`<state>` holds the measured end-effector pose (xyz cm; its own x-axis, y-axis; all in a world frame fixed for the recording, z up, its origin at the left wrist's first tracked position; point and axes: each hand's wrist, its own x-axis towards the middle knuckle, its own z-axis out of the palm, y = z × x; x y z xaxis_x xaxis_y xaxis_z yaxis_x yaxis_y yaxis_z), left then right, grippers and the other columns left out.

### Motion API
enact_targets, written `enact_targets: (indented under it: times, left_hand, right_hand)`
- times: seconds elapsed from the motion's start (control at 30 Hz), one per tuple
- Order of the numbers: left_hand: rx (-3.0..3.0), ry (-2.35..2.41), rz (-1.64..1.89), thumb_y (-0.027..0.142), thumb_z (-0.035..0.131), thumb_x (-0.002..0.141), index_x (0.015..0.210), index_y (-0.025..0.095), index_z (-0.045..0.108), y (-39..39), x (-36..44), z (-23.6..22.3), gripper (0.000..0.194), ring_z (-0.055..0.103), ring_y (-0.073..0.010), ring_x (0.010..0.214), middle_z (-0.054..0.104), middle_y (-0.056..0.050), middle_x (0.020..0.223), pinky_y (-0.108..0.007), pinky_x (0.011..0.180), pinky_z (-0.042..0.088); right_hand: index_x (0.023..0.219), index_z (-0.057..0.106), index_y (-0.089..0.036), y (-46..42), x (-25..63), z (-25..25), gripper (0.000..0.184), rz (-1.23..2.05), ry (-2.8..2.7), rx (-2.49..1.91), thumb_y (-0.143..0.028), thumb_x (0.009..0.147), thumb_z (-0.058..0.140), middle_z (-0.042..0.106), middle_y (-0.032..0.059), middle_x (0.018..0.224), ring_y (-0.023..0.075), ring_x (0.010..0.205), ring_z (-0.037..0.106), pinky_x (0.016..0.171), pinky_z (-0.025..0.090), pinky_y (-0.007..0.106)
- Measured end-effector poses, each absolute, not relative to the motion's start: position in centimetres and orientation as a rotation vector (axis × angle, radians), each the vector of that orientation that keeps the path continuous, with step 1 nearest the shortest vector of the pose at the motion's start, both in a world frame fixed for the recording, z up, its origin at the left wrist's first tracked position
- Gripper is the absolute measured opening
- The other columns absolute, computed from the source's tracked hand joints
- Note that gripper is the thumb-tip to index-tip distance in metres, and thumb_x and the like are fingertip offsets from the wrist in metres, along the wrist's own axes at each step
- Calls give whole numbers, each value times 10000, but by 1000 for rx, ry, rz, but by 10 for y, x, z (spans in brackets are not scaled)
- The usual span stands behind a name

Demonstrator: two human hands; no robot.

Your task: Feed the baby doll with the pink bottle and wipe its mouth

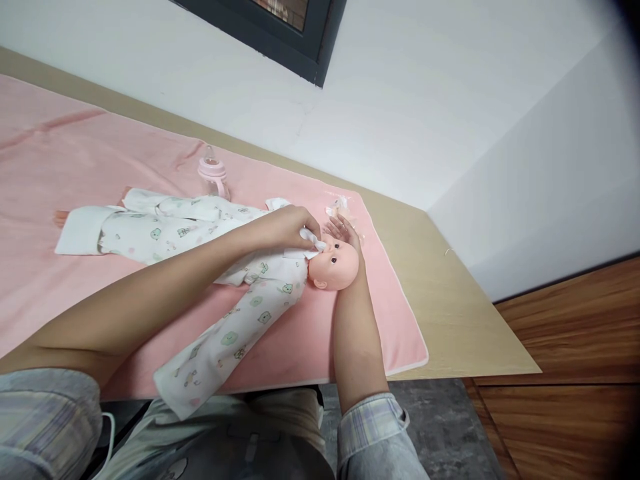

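A baby doll (334,261) lies on its back on a pink towel (75,167), dressed in a white printed sleepsuit (200,240). My left hand (287,225) is closed on a small white wipe (311,241) and presses it against the doll's face near the mouth. My right hand (345,230) lies behind the top of the doll's head, fingers stretched out and cupping it. One sleeve of the suit (220,347) trails toward the table's front edge.
A pink baby bottle (213,172) stands on the towel behind the doll. A small crumpled wrapper (339,203) lies near the towel's far corner. The towel covers a light wooden table (460,313) against a white wall; wooden floor to the right.
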<state>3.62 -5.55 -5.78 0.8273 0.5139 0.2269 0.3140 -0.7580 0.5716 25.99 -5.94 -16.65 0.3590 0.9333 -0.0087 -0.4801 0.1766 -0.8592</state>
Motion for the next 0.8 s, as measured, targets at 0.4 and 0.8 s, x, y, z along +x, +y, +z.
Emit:
enact_targets:
  times: [0.4,0.8]
  left_hand:
    - [2529,660,539,249,644,799,900,199,803,-50,32,-60,195,693,-225,867,780,-17,930,-273,728,440]
    - [2504,667,573,235,630,808,888,194,802,-44,34,-64,195,697,-236,881,783,-33,940,-279,732,438]
  right_hand:
    - [1041,705,-264,-57,263,-170,252,1135,-565,-975,-436,856,724,733,29,1176,201,1206,661,1145,515,453]
    - [879,671,-249,-44,271,-177,174,1138,-427,-970,-375,807,766,741,-10,972,173,1058,706,1130,531,400]
